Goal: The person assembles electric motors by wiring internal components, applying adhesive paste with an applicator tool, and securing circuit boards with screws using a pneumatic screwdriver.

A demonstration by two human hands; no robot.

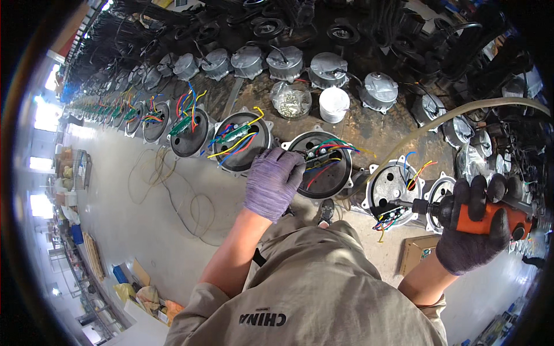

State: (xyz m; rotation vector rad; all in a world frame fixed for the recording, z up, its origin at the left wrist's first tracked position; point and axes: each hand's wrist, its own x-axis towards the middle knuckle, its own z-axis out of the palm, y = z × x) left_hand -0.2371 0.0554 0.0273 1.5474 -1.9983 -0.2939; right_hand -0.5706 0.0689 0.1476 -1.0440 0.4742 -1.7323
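Observation:
My left hand, in a purple knit glove, rests on the rim of a round black motor housing and pinches a small green circuit board with coloured wires inside it. My right hand, in a dark glove, grips an orange and black pneumatic screwdriver. Its bit points left at the neighbouring grey housing, which holds loose coloured wires. A beige air hose arcs from the tool over the bench.
A long row of similar housings with wired boards runs along the bench edge to the left. Behind them stand grey motor caps, a clear tub of screws and a white stack of discs. A cardboard box sits below.

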